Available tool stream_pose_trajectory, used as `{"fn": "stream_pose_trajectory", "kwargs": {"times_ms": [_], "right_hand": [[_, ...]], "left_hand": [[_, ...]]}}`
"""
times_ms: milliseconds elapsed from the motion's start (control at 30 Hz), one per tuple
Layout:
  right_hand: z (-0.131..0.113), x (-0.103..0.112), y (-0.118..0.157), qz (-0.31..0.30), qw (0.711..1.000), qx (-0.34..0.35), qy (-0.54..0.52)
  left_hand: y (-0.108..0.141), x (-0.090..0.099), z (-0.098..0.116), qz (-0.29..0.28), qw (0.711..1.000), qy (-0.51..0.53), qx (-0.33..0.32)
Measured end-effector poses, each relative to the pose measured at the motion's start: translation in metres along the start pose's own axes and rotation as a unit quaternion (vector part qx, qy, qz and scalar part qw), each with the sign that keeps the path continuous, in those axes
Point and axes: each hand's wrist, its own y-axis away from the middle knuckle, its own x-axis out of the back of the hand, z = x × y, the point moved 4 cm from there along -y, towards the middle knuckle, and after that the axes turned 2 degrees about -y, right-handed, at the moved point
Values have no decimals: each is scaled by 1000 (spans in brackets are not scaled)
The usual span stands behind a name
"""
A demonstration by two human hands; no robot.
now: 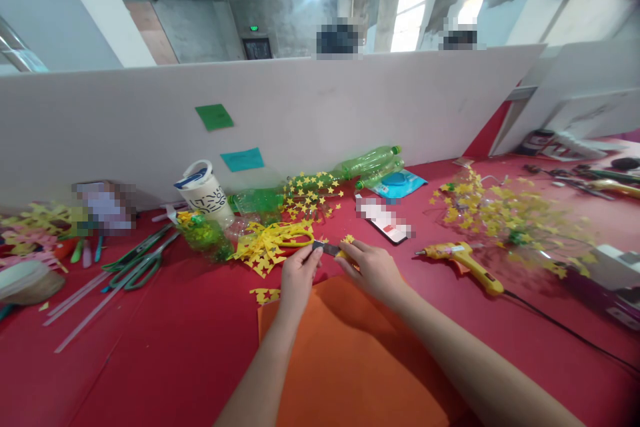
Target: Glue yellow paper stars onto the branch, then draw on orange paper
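Just above the orange sheet [365, 353], my left hand [299, 273] pinches one end of a dark grey, flat tool [329, 249]. My right hand [370, 267] is closed over the tool's yellow end, its fingers bent downward. What kind of tool it is cannot be made out. A yellow loop handle [299, 237] shows just beyond my left hand; whether it joins the tool is unclear. Beside it lies a pile of yellow paper with star-shaped cutouts [260, 247]. Small yellow stars [349, 239] sit by my right fingertips.
A yellow glue gun [463, 260] with a black cord lies right, near star-covered sprigs [470, 203]. A phone [384, 219], green bottles [370, 163] and a white cup [205, 190] stand or lie behind. Green-handled scissors [140, 263] are left. A white partition [300, 107] closes the back.
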Motion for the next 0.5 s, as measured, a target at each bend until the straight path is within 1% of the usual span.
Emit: {"fn": "stream_pose_trajectory", "kwargs": {"times_ms": [200,300,400,433,500], "right_hand": [[0,1,-1,1,1000,-3,-4],[6,5,-3,31,999,-25,1],[15,10,-3,66,996,-60,-24],[16,10,-3,64,996,-57,-38],[12,8,-3,38,997,-27,-56]], "left_hand": [[3,2,3,18,1000,-11,-4],[4,1,6,24,1000,-7,-6],[3,-1,6,27,1000,16,0],[3,-3,5,23,999,28,10],[2,-5,2,11,998,50,32]]}}
